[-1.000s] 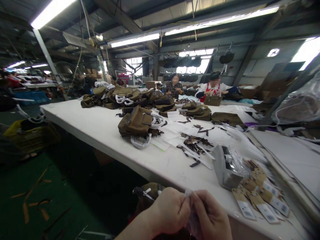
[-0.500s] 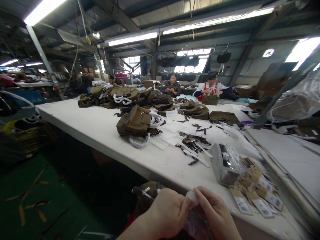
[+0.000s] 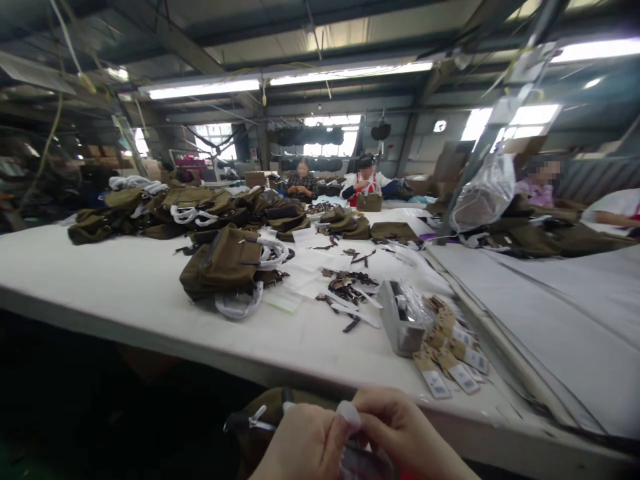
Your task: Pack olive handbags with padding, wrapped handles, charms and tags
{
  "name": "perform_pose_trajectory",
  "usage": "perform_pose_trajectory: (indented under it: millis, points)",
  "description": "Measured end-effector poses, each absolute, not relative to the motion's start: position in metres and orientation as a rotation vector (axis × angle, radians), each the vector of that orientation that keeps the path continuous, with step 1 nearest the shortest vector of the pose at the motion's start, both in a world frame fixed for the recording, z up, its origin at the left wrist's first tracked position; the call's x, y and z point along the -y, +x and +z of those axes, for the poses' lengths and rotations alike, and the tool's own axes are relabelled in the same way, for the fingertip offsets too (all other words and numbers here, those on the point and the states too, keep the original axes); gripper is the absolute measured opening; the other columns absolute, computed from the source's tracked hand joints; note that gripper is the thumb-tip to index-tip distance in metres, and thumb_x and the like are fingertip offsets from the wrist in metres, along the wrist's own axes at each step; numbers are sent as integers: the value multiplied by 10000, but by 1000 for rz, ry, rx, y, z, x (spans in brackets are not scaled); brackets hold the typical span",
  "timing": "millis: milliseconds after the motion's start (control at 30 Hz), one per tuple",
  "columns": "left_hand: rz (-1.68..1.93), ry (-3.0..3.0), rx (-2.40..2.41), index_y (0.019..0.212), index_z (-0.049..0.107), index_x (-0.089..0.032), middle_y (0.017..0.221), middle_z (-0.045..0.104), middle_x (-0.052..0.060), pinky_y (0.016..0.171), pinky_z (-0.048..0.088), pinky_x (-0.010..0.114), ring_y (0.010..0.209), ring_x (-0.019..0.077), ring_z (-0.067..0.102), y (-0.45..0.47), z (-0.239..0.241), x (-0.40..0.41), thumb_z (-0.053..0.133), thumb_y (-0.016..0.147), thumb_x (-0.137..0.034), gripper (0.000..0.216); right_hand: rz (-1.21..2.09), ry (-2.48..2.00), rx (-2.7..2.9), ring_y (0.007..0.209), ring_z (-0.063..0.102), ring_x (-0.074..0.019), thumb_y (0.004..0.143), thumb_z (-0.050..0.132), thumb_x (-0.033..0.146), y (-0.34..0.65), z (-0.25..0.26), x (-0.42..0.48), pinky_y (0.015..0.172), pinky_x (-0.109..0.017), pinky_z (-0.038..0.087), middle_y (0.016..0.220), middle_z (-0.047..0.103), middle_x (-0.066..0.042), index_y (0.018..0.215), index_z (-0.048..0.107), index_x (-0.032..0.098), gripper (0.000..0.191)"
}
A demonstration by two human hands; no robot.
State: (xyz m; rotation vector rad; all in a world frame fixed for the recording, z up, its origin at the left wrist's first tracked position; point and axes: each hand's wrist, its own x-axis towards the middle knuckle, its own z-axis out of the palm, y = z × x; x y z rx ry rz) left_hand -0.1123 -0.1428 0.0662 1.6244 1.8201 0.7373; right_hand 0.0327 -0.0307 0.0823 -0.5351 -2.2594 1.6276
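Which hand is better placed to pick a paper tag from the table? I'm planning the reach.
Probably the right hand: the paper tags lie on its side of the table. The left hand sits farther away. Both pinch a small clear piece.

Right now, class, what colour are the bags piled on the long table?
Olive-brown bags with white straps, on the white table; head view shows them best.

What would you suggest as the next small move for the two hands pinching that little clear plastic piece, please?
Probably pull it apart: the left hand and right hand pinch the small clear plastic piece together at the white table's edge.
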Motion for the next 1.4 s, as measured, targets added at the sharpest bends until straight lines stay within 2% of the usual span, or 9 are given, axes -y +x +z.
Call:
perform_pose_trajectory:
  millis: [300, 467, 533, 633, 833, 967, 1133, 1267, 1400]
  points:
    - [707, 1613, -1832, 621, 647, -156, 603, 608, 76, 500, 213, 300, 527, 134, 433, -116, 58, 139, 46, 937, -647, 838, 1022, -470, 2463, 648, 642, -120, 859, 502, 189, 30, 70, 37, 604, -187, 464, 696, 696, -5, 740, 721, 193, 249]
    - [763, 1679, -1742, 754, 673, -186, 714, 674, 44, 514, 277, 262, 600, 149, 516, -117, 73, 147, 536, 847, -504, 358, 587, -386, 2347, 734, 693, -124, 904, 473, 158, 33, 61, 40, 681, -189, 530, 819, 733, -9, 933, 706, 227, 244]
    - [810, 1659, -1734, 776, 678, -199, 755, 700, 30, 555, 323, 242, 645, 152, 565, -117, 77, 150, 559, 847, -392, 238, 390, -345, 2276, 759, 702, -139, 910, 486, 159, 37, 61, 41, 693, -205, 548, 858, 738, -27, 994, 693, 219, 232]
    - [887, 1618, -1747, 757, 681, -192, 740, 693, 24, 593, 360, 223, 668, 146, 593, -119, 78, 150, 453, 935, -438, 380, 227, -270, 2241, 799, 710, -153, 903, 519, 144, 44, 64, 42, 728, -219, 562, 919, 745, -49, 1085, 675, 207, 248]
    - [917, 1638, -1741, 711, 677, -175, 690, 690, 15, 562, 336, 212, 609, 122, 575, -125, 70, 149, 431, 961, -447, 443, 663, -373, 2264, 750, 682, -143, 937, 529, 264, 37, 76, 41, 651, -209, 537, 852, 707, -32, 970, 674, 218, 156]
    - [915, 1678, -1770, 692, 673, -171, 680, 688, 23, 557, 330, 221, 601, 123, 575, -121, 67, 151, 426, 959, -435, 450, 1000, -386, 2352, 666, 648, -140, 951, 514, 342, 26, 79, 43, 593, -219, 511, 744, 670, -27, 772, 684, 207, 282]
    - [828, 1507, -1776, 840, 693, -219, 790, 733, -7, 544, 361, 211, 681, 166, 639, -121, 64, 148, 781, 643, -568, 411, 730, -401, 2185, 664, 650, -149, 940, 537, 246, 33, 84, 54, 599, -230, 513, 748, 683, -33, 808, 701, 225, 212]
    - [742, 1395, -1977, 971, 670, -224, 820, 737, 21, 584, 438, 253, 699, 213, 655, -133, 65, 147, 806, 581, -590, 551, 478, -341, 2091, 729, 665, -179, 897, 589, 177, 43, 97, 57, 684, -280, 530, 846, 710, -45, 962, 706, 254, 155]
    - [1037, 1680, -1804, 1227, 608, -247, 1152, 687, 62, 904, 502, 327, 1017, 246, 643, -133, 85, 153, 853, 584, -501, 733, 483, -252, 2115, 720, 657, -144, 894, 580, 123, 36, 109, 53, 648, -231, 521, 835, 689, -28, 955, 689, 232, 166]
